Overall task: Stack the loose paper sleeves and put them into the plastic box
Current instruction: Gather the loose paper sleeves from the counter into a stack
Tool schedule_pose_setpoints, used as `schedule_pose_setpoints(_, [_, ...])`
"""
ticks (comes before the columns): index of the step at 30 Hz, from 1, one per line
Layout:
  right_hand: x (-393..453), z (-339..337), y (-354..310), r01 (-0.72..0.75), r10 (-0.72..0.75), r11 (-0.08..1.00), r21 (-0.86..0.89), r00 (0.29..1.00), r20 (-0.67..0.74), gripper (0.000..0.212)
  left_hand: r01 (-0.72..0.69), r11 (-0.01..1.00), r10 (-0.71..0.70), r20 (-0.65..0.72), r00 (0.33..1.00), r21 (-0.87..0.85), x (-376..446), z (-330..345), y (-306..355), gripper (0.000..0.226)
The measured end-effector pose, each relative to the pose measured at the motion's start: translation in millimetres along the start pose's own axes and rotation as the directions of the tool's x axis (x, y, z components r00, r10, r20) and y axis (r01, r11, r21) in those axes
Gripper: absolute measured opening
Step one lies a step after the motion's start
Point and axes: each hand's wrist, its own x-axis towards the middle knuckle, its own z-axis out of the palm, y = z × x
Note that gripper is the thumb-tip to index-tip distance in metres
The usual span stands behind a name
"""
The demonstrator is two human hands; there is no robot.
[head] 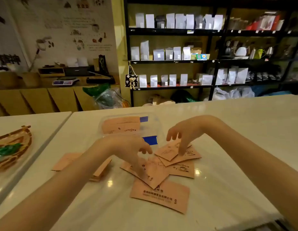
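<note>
while flat kraft-paper sleeves [159, 196] overlap, the clear plastic box [128, 126] gleams.

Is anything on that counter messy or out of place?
Yes: the paper sleeves lie scattered and overlapping at odd angles on the counter, while others already sit in the clear plastic box.

Both hands over loose paper sleeves [159, 174] on white table [236, 147], left hand [128, 147] and right hand [183, 134] fingertips touching sleeves, clear plastic box [128, 125] just behind
</note>
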Motion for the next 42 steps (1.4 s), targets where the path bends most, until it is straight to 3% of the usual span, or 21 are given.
schedule_pose_setpoints(7, [20, 17, 2, 0.019, -0.02, 1.0, 0.023, 0.999, 0.038, 0.076, -0.04, 0.999, 0.04, 0.001, 0.999, -0.004, 11, 24, -7, 0.077])
schedule_pose_setpoints(19, [19, 25, 13, 0.071, -0.063, 0.996, 0.058, 0.988, -0.139, 0.061, -0.043, 0.998, 0.035, -0.141, 0.989, -0.054, 1, 32, -6, 0.064])
schedule_pose_setpoints(25, [-3, 4, -4, 0.126, -0.102, 0.987, 0.097, 0.97, -0.22, 0.059, -0.059, 0.994, 0.082, -0.253, 0.964, 0.094, -14, 38, 6, 0.065])
schedule_pose_setpoints(31, [-2, -6, -29, 0.212, -0.145, 0.968, 0.134, 0.91, -0.389, 0.058, -0.113, 0.994, 0.102, -0.447, 0.889, 0.002, -47, 29, -13, 0.056])
schedule_pose_setpoints(35, [7, -5, -55, 0.333, -0.212, 0.924, 0.185, 0.853, -0.477, 0.056, -0.044, 0.994, -0.015, -0.541, 0.841, -0.097, -73, 31, -49, 0.063])
schedule_pose_setpoints(42, [32, -1, -119, 0.555, -0.301, 0.803, 0.215, 0.69, -0.658, 0.043, 0.08, 0.943, -0.274, -0.62, 0.735, -0.322, -104, 49, -97, 0.104])
